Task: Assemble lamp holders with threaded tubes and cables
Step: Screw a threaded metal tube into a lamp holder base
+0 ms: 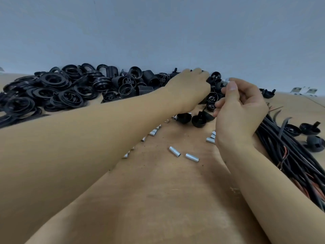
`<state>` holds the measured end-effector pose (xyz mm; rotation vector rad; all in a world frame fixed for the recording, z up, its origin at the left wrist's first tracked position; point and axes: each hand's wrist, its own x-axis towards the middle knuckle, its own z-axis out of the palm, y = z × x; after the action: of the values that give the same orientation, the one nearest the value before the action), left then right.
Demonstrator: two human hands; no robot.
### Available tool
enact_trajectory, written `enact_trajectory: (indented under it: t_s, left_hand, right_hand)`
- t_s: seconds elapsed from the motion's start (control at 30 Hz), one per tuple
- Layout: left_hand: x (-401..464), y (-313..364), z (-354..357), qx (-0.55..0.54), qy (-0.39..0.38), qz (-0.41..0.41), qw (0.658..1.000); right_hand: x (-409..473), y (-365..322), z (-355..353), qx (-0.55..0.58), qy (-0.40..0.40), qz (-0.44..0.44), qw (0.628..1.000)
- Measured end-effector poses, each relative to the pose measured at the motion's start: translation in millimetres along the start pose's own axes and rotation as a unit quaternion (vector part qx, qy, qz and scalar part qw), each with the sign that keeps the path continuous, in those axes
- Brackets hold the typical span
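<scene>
A worn wooden table carries everything; black rings lie heaped at the far left; black lamp holders crowd the back edge; short metal tubes lie scattered mid-table; black cables lie bundled at the right.

Tubes: bright metal, smooth, shiny. Lamp holders, below the right hand's fingers: black plastic, slightly glossy. Rings: black plastic, glossy. Cables: black matt sheathing. Table: wood, matt, scuffed.
</scene>
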<state>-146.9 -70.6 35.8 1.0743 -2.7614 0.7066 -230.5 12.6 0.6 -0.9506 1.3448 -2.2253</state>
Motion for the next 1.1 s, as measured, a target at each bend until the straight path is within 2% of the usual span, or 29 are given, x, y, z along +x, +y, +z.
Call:
enact_trajectory:
  t_s: [0.03, 0.1, 0.13, 0.23, 0.33, 0.4, 0.53, 0.67, 0.8, 0.9, 1.1]
  left_hand:
    - [-10, -5, -3, -0.072, 0.051, -0.021, 0.996]
    - [-41, -13, -16, -0.258, 0.141, -0.1, 0.95]
    - [-58, -17, -21, -0.344, 0.17, -0.138, 0.913]
    - [-113, -22, -21, -0.549, 0.238, -0.23, 0.767]
    - [-152, -18, 0, -0.653, 0.306, -0.285, 0.632]
    - [-165, -16, 11, -0.686, 0.334, -0.294, 0.576]
    - [-172, -13, 22, -0.715, 0.307, -0.276, 0.564]
    - [-169, -14, 27, -0.783, 0.258, -0.244, 0.511]
    - [-167, -20, 28, -0.807, 0.225, -0.21, 0.504]
    - [-167, -21, 32, -0.804, 0.214, -0.191, 0.521]
    - [-168, -23, 31, -0.746, 0.237, -0.145, 0.605]
  right_hand:
    - [0, 0, 0, 0.003, 0.002, 0.003, 1.0]
    - [1, -1, 0, 0.003, -0.008, 0.01, 1.0]
    - [0, -1, 1, 0.001, -0.023, 0.016, 1.0]
    - [-12, -2, 6, 0.021, -0.112, 0.039, 0.993]
    - [-33, -2, 14, 0.033, -0.231, 0.058, 0.971]
    - [-46, 0, 16, 0.016, -0.303, 0.05, 0.952]
    - [-57, 2, 18, -0.006, -0.354, 0.006, 0.935]
    - [-55, 4, 17, -0.016, -0.354, -0.002, 0.935]
    - [-54, 6, 14, -0.041, -0.363, -0.013, 0.931]
    - [-54, 7, 13, -0.067, -0.364, -0.036, 0.928]
    - [-52, 5, 11, -0.087, -0.377, -0.028, 0.922]
